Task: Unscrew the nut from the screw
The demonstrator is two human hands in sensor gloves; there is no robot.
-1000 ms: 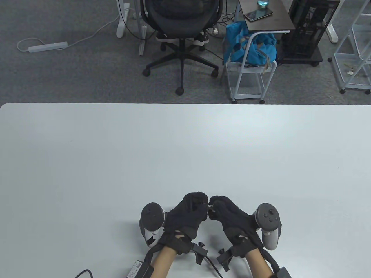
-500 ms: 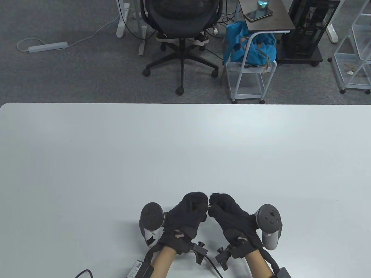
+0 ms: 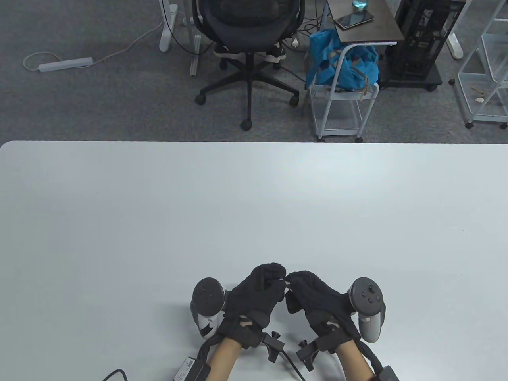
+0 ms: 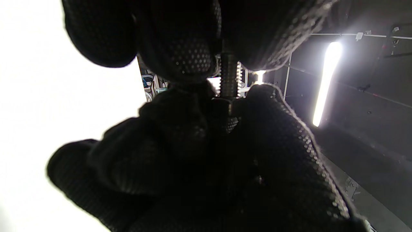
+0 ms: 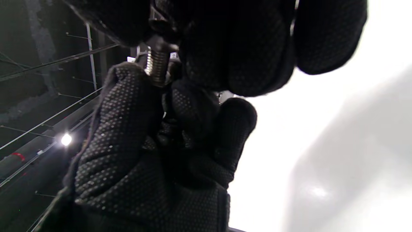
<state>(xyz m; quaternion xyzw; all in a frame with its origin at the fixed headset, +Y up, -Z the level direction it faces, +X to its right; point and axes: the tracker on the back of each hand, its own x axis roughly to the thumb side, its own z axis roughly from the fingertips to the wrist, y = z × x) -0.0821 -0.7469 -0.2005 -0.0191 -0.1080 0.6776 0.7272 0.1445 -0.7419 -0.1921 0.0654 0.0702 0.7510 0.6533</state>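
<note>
A small threaded metal screw [image 3: 285, 280] is held between my two gloved hands just above the table [image 3: 254, 206], near its front edge. My left hand [image 3: 277, 278] grips the screw; in the left wrist view its fingers [image 4: 190, 54] close around the upper part of the threaded shank [image 4: 229, 75]. My right hand [image 3: 293, 280] pinches the dark nut [image 4: 222, 104] on the screw. In the right wrist view the bright thread [image 5: 155, 69] runs from my right fingers [image 5: 225, 48] down into the left glove [image 5: 128, 122]. The nut is mostly hidden by fingers.
Trackers sit on the back of the left hand [image 3: 207, 297] and the right hand [image 3: 367, 301]. Cables trail off the table's front edge [image 3: 186, 367]. Beyond the far edge stand an office chair [image 3: 248, 24] and a white cart with a blue bag [image 3: 341, 63].
My right hand has turned a little about the screw, its thumb dropping lower and its fingers shifting on the nut. The left hand has stayed in place.
</note>
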